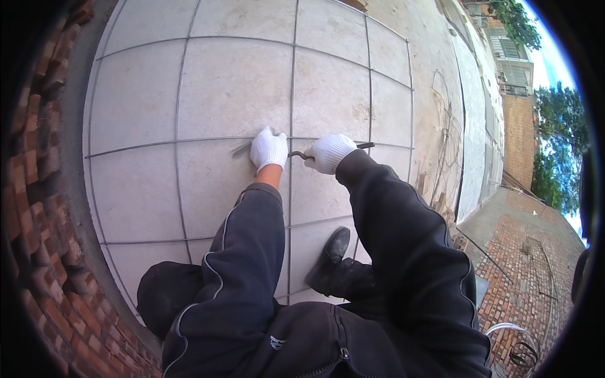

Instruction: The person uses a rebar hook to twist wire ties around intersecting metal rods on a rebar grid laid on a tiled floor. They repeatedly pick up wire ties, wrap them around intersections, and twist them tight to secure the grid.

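Head view, hands: You had two gloved hands low over the rebar mesh (178, 126).
Left hand: Your left hand (268, 150), in a white glove, was curled down onto a crossing of the mesh; what its fingers pinched was hidden.
Right hand: Your right hand (328, 153), also in a white glove, was closed around a hooked metal tool (299, 154), whose tip reached toward your left hand while its other end stuck out past your knuckles.
Tool count: One tool showed, just beside the same crossing.
Feet: One black shoe (332, 252) stood on the mesh near you.
Surface: The mesh lay on a pale grey concrete slab (233, 82).
Surroundings: A red brick wall (38, 176) curved along your left; brick paving (529, 258), buildings and trees lay to your right.
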`<action>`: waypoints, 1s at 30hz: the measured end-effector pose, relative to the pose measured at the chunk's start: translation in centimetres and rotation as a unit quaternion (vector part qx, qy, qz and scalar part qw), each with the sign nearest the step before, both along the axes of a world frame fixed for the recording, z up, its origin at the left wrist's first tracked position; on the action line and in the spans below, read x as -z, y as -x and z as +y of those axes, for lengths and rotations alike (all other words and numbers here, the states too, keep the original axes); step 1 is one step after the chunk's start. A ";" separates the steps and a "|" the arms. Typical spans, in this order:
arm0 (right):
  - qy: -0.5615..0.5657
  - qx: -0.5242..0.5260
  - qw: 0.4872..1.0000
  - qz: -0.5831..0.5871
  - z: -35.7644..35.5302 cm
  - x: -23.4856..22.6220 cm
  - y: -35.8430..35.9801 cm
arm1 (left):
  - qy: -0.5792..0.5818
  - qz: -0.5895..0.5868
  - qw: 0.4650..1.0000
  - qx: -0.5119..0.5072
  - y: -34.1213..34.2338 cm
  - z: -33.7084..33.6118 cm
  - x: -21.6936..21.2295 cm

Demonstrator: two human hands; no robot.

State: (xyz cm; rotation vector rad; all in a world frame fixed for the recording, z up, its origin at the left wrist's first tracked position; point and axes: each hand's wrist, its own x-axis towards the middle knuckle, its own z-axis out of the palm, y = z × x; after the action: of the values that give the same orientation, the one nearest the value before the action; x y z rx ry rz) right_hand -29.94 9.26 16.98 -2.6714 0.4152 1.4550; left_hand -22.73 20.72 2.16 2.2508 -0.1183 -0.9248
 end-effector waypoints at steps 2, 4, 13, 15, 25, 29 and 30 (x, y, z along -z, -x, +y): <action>-0.004 0.018 1.000 0.011 0.1 1.3 1.0 | 0.010 -0.015 1.000 -0.005 -0.1 0.2 0.5; -0.015 0.058 0.998 0.011 0.7 0.7 1.7 | 0.018 -0.010 1.000 -0.009 -0.2 0.4 0.6; -0.126 0.304 0.937 -0.119 -0.4 -6.2 10.3 | 0.133 -0.084 0.974 -0.163 2.1 2.1 -2.4; -0.137 0.392 0.892 -0.178 -0.3 -8.2 10.8 | 0.232 0.019 0.946 -0.224 2.3 2.6 -1.8; -0.386 0.641 0.485 -0.453 1.7 -14.9 10.6 | 0.600 0.389 0.697 -0.053 1.0 0.3 -21.9; -0.338 0.651 0.557 -0.391 2.0 -16.2 9.1 | 0.573 0.342 0.744 0.030 2.9 2.0 -26.1; -0.352 0.627 0.558 -0.413 2.3 -15.9 9.5 | 0.567 0.334 0.752 0.042 3.4 2.5 -26.4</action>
State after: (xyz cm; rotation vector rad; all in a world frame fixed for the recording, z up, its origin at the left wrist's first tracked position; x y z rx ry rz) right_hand -39.47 11.59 32.87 -1.3113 0.9863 -0.1565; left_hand -26.12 23.25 28.60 0.7309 -0.3431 -1.1929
